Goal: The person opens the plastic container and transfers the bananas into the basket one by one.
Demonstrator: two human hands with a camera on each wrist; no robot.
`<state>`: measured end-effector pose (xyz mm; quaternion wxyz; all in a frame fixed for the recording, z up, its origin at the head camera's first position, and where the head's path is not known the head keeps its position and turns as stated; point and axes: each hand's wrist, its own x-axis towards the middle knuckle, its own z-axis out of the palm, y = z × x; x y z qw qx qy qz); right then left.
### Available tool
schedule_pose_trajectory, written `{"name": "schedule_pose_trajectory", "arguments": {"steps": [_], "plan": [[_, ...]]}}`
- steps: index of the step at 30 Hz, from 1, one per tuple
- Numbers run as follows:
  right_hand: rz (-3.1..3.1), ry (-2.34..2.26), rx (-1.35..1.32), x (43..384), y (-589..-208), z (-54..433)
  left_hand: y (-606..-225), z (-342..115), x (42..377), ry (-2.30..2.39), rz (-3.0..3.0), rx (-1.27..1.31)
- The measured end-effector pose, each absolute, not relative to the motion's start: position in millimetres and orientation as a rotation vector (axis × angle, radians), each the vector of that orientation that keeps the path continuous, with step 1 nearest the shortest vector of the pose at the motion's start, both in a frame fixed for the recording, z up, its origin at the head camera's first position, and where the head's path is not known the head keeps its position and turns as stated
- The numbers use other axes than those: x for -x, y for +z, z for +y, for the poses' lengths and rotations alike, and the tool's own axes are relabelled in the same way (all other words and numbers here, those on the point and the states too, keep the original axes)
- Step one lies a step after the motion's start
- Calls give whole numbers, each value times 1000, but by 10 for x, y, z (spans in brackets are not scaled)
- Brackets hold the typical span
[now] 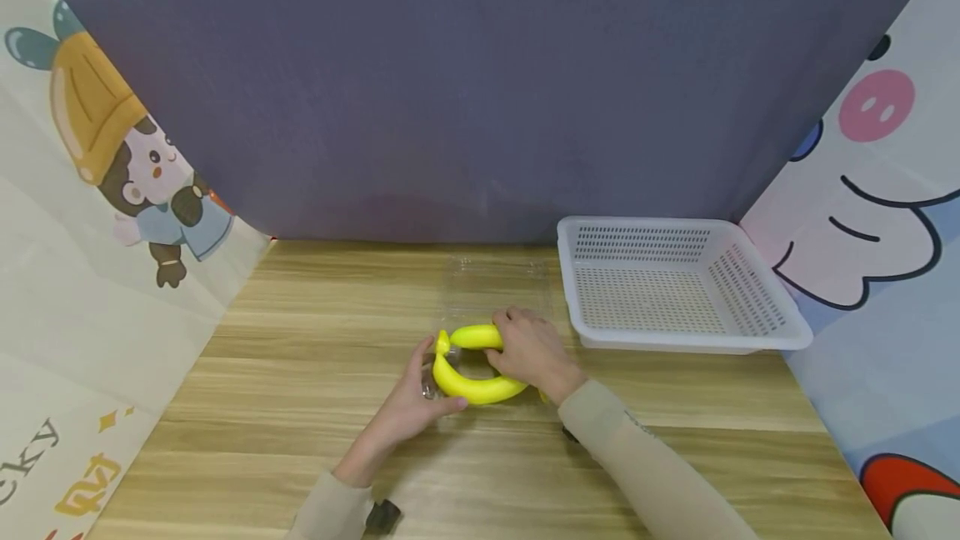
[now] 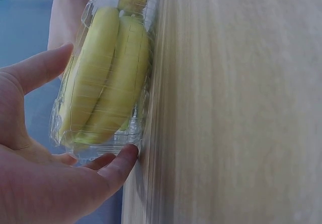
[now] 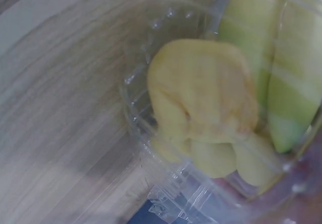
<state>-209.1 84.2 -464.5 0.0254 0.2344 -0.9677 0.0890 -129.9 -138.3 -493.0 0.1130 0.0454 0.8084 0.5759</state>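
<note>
Two yellow bananas lie in a clear plastic box (image 2: 136,128) at the middle of the table. The front banana (image 1: 480,392) curves along the near side, its stem at the left. My right hand (image 1: 531,350) reaches over the box and pinches the back banana (image 1: 475,337) near its right part. With thumb and fingers apart, my left hand (image 1: 412,398) holds the box's left end. Through the plastic, a rounded yellow-orange thing (image 3: 201,88) shows at the other end; its kind I cannot tell. The right fingers are partly hidden by the hand.
Behind the bananas lies the box's clear lid (image 1: 497,282), flat on the wood table (image 1: 337,298). A white slotted plastic basket (image 1: 690,340) stands at the back right. A grey backdrop (image 1: 450,107) rises behind, and printed cartoon sheets flank both sides.
</note>
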Motion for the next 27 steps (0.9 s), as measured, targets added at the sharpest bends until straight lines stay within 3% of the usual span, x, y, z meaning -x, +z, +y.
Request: {"name": "schedule_pose_trajectory", "arguments": {"steps": [27], "plan": [[-2942, 234, -831, 2170, -4600, 902, -4894, -1378, 1280, 1695, 2374, -128]]}}
